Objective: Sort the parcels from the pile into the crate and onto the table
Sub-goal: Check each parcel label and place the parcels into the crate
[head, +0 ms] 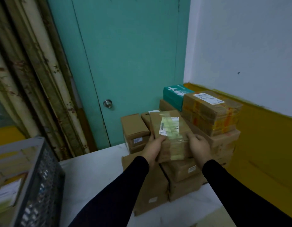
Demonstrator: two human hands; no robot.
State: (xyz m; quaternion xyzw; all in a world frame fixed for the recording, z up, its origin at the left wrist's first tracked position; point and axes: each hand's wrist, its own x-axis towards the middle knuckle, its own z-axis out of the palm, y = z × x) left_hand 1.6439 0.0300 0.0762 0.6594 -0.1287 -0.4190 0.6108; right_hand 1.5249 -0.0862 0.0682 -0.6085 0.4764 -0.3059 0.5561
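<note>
Both hands hold one parcel lifted off the pile that stands against the yellow wall band, right of the green door. The left hand grips the parcel's near left corner, its thumb on top beside the white label; the right hand grips the near right edge, its fingers curled over the top face. The parcel is tilted, its far end higher, above two smaller boxes at the foot of the pile.

The step in hand looks like reading the label to decide where the parcel goes. The crate stands well to the left of the pile on the white bench and already holds boxes.

To do this well: keep both grips until the parcel is clear of the pile, lift before swinging left so its lower edge does not drag the boxes beneath, and mind the taped box stacked high just right of it. Set it down flat, label up, not dropped over the crate's rim.
</note>
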